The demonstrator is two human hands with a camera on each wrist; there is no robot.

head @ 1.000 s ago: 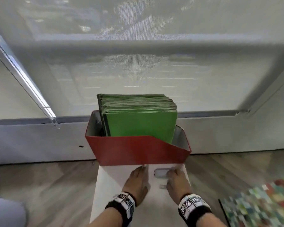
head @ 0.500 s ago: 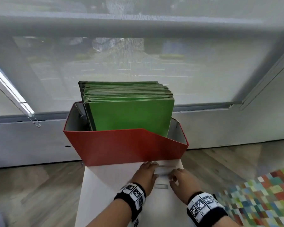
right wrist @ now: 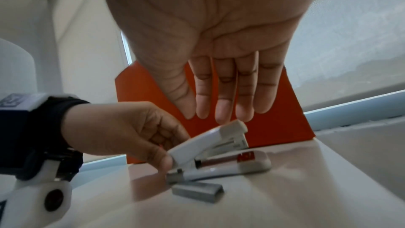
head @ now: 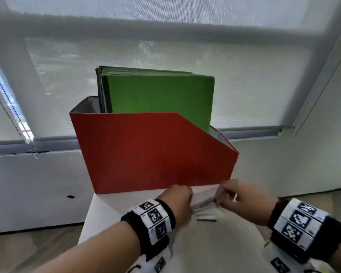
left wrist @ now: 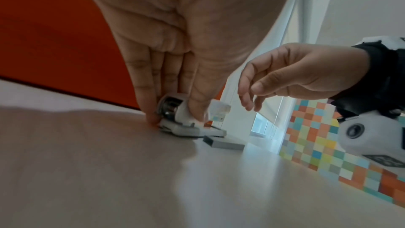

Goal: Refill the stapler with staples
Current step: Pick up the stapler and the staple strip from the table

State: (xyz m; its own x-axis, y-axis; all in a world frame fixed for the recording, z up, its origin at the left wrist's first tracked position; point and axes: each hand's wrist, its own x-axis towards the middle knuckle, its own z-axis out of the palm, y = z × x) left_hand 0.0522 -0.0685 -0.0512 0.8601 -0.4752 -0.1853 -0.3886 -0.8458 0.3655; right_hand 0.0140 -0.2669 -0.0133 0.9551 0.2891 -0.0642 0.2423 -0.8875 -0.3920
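The white stapler [right wrist: 219, 155] lies hinged open on the counter [right wrist: 285, 197], its rear pinched by the left hand [right wrist: 122, 131]; the right hand [right wrist: 219, 41] hovers relaxed, grasping nothing. Grey staples [right wrist: 198, 192] lie beside it; the channel seems blurred.

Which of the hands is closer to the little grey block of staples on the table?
Left. The left hand grips the stapler's back end, right beside the staples. The right hand hovers above the stapler's raised top, farther from them.
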